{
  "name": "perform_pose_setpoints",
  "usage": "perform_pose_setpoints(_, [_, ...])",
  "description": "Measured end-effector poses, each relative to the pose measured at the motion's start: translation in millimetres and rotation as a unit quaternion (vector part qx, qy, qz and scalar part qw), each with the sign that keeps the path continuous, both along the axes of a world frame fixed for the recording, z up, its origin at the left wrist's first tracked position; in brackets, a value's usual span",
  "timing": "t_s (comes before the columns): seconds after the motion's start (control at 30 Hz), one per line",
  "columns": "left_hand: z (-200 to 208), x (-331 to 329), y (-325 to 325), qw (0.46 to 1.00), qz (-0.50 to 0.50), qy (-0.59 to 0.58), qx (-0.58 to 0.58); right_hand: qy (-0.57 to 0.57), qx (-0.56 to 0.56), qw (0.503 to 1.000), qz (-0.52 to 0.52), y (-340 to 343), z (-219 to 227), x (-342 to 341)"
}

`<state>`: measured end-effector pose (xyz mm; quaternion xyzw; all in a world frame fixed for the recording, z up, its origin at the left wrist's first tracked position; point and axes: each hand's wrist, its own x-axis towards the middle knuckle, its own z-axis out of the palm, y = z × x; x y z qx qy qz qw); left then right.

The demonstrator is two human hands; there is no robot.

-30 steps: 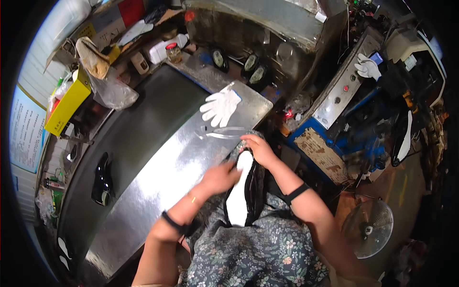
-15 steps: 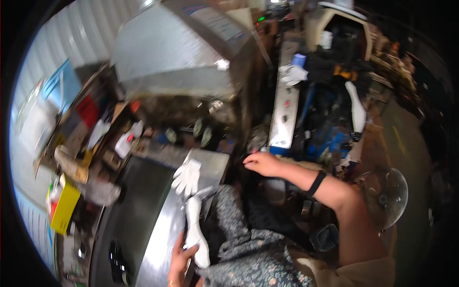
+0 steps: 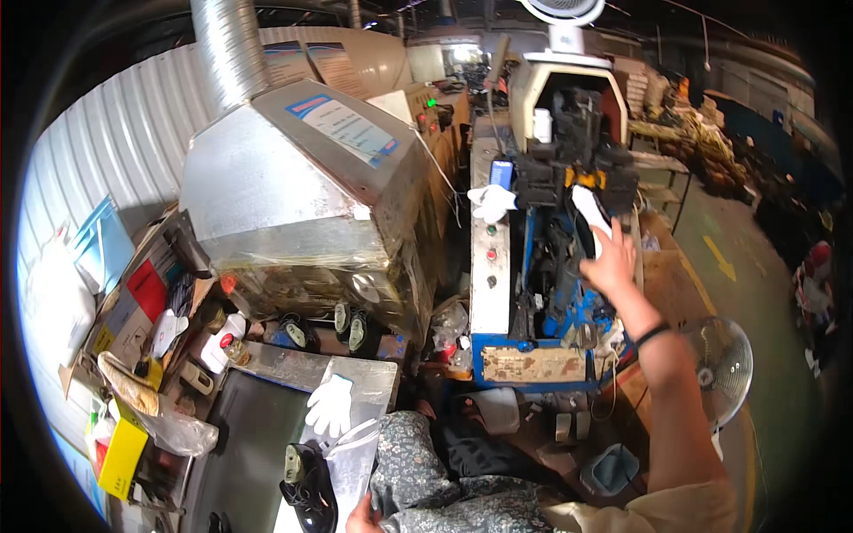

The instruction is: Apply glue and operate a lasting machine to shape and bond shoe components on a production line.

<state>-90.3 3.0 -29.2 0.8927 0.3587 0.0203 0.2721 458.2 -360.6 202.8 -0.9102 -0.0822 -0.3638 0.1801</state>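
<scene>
My right hand (image 3: 611, 262) reaches forward to the machine, fingers apart, at the near end of a white sole-shaped piece (image 3: 588, 210). That piece lies tilted beneath the machine's black clamps (image 3: 577, 164). At the lower edge, my left hand (image 3: 362, 515) shows only in part beside the metal bench; its grip is hidden. Nearby on the bench is a glossy black lace-up shoe (image 3: 309, 491) with a pale insole. A white glove (image 3: 330, 406) lies beyond the shoe.
Left of the bench runs a dark belt (image 3: 244, 444). A large metal hood (image 3: 284, 178) rises behind it, with black shoes (image 3: 355, 330) at its base. Another white glove (image 3: 491, 203) rests on the machine's button panel (image 3: 490, 293). A fan (image 3: 718, 373) stands at right.
My right hand has moved forward and right to the machine. The white sole-shaped piece by my left hand no longer shows; a black shoe now appears there. The view has shifted upward.
</scene>
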Motion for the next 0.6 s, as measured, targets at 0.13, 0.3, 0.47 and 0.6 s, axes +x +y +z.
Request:
perform_pose_setpoints(0.13, [73, 91, -20, 0.959, -0.092, -0.255, -0.078, -0.051, 0.067, 0.963, 0.255, 44, -17, -94])
perform_pose_setpoints(0.3, [110, 189, -19, 0.725, 0.098, -0.461, -0.502, 0.074, 0.054, 0.847, 0.523, 133, -73, -247])
perform_pose_setpoints(0.47, [73, 172, -9, 0.665, 0.269, -0.289, -0.634, 0.558, 0.179, 0.596, 0.550, 177, -122, -276])
perform_pose_setpoints(0.6, [37, 169, -19, 0.630, 0.184, -0.345, -0.671, 0.723, 0.294, 0.396, 0.484, 233, -152, -236])
